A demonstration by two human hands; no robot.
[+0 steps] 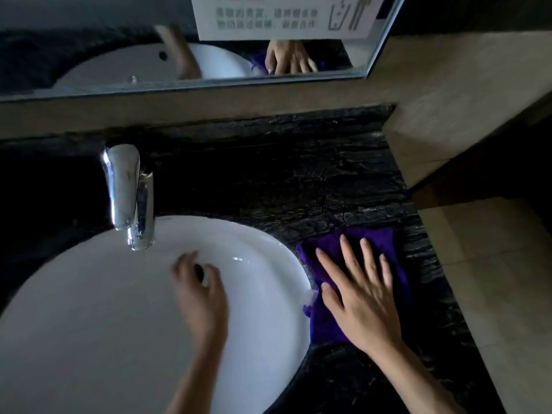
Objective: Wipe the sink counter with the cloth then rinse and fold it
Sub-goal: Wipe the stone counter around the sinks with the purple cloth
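Note:
A purple cloth (385, 243) lies flat on the black marble counter (283, 174), just right of the white sink basin (89, 309). My right hand (363, 297) rests palm-down on the cloth with fingers spread, pressing it to the counter. The cloth's left edge touches the basin rim. My left hand (200, 294) hovers over the basin, blurred, fingers loosely curled and holding nothing. The hand partly hides the dark drain (199, 271).
A chrome faucet (128, 195) juts over the basin's back rim. A mirror (179, 46) with a paper notice (283, 16) runs along the back wall. A beige tiled wall (448, 121) bounds the counter on the right, and its right edge drops to the floor.

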